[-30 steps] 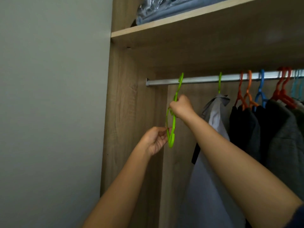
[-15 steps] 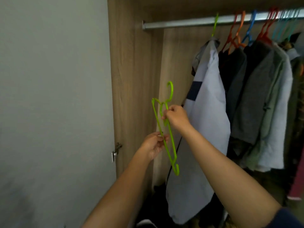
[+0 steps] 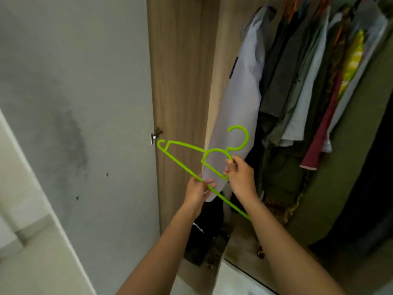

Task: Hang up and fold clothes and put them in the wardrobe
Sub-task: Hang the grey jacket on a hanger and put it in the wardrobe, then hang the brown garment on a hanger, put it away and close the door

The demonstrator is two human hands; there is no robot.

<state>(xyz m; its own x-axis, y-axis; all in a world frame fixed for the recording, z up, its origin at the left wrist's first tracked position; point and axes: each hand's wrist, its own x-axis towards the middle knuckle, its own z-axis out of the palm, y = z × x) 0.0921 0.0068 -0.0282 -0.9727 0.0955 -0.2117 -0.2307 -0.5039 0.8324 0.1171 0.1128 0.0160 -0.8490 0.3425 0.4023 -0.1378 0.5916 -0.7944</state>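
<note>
One bare green hanger (image 3: 180, 163), left hand (image 3: 196, 189) pinching its bar and right hand (image 3: 241, 177) gripping its neck, hovers before the wardrobe (image 3: 180, 81); no garment on it yet, I'd say.

One lime-green plastic clothes hanger (image 3: 182, 165). Two bare hands: left hand (image 3: 196, 189), right hand (image 3: 240, 177). One wood-grain wardrobe (image 3: 180, 81). The hanging garments (image 3: 240, 99) overlap too much to count.

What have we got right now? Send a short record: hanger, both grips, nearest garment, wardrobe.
hanger: green plastic hanger, empty, tilted, hook uppermost
left grip: left hand pinches its long bottom bar
right grip: right hand holds it by the neck, below the hook
nearest garment: pale grey shirt, hanging behind the hanger
wardrobe: wooden side panel left of the shirt; other hanging clothes to its right
</note>
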